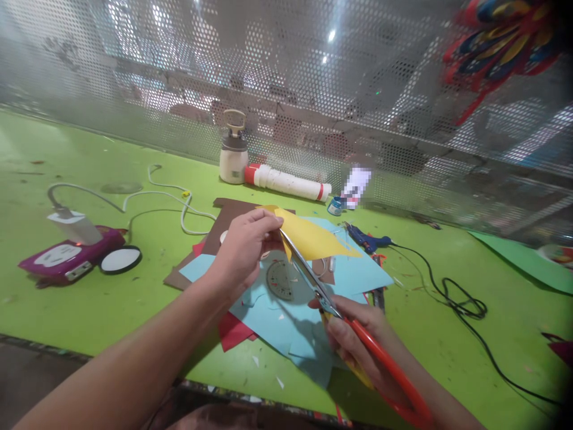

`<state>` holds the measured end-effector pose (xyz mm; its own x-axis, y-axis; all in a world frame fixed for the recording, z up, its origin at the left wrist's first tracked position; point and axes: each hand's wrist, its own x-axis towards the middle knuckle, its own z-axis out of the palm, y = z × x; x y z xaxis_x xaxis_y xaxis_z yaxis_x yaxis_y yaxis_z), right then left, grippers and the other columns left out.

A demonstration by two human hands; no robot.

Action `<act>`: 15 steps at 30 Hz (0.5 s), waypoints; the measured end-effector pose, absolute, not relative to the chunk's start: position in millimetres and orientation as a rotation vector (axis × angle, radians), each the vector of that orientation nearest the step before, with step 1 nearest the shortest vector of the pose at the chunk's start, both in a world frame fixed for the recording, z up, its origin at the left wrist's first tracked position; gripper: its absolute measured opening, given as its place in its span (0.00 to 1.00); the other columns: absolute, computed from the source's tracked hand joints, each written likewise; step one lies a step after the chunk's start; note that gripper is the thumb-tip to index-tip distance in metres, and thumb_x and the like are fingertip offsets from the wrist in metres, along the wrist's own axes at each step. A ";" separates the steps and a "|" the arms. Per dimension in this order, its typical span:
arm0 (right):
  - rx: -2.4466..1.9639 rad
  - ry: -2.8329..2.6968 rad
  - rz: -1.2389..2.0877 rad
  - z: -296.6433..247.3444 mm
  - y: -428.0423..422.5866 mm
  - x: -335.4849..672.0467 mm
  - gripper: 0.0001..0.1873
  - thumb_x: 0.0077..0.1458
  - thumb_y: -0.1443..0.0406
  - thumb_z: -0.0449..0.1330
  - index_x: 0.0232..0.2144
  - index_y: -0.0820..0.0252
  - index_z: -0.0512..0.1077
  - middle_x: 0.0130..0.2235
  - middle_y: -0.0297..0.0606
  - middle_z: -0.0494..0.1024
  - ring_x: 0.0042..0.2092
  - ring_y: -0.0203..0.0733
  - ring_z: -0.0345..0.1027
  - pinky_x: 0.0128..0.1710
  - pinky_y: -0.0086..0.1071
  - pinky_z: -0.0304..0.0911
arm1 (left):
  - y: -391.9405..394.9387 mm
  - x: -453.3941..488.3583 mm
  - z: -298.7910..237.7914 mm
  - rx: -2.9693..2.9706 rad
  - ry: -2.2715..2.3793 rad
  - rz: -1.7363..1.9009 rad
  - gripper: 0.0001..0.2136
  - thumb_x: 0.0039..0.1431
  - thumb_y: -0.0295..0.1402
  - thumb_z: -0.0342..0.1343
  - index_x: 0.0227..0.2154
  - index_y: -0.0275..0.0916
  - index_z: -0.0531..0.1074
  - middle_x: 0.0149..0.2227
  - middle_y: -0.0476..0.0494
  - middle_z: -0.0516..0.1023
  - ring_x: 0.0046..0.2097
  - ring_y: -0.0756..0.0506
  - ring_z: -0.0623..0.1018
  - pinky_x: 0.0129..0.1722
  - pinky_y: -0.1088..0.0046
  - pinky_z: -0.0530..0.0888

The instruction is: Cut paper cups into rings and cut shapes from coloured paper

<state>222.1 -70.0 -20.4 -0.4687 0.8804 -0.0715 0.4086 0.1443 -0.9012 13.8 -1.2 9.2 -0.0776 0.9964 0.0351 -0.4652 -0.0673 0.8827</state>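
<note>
My left hand [250, 248] pinches a sheet of yellow paper [313, 236] between thumb and fingers, holding it above the pile on the table. In my right hand [358, 334] is a pair of scissors [307, 266] with red handles. Their metal blades point up and left, with the tips at the yellow paper's edge beside my left fingers. Beneath both hands lie light blue paper sheets [268, 319], with a clear protractor [280, 280] on top. Brown paper [230, 218] and red paper [235, 331] stick out from under the blue sheets.
A purple power strip [96, 254] with a white plug stands left, near a round white disc [120, 259]. Behind are a bottle [233, 158], a white tube [289, 182] and a small blue jar [335, 206]. A blue glue gun [367, 239] trails a black cord [461, 307] rightward.
</note>
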 end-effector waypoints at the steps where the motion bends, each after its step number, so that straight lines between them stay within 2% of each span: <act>1: -1.227 -1.949 1.286 -20.8 -70.2 222.4 0.27 0.60 0.45 0.51 0.44 0.63 0.70 0.22 0.27 0.60 0.21 0.30 0.51 0.19 0.25 0.49 | -1.2 13.9 9.1 0.846 0.863 1.488 0.05 0.45 0.27 0.60 0.20 0.34 0.70 0.24 0.48 0.73 0.25 0.52 0.72 0.26 0.78 0.72; 15: -1.273 -1.853 1.272 -20.8 -73.6 216.7 0.28 0.58 0.44 0.53 0.43 0.63 0.72 0.21 0.28 0.59 0.19 0.29 0.48 0.16 0.26 0.44 | -1.6 14.2 7.5 0.834 0.847 1.508 0.05 0.47 0.27 0.60 0.20 0.34 0.69 0.22 0.50 0.71 0.25 0.52 0.73 0.27 0.79 0.72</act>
<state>216.7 -73.6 -20.8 -0.3991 0.9144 -0.0679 0.3922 0.1033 -0.9141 14.2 -1.6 7.5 -0.0893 0.9951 0.0430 -0.4808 -0.0808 0.8731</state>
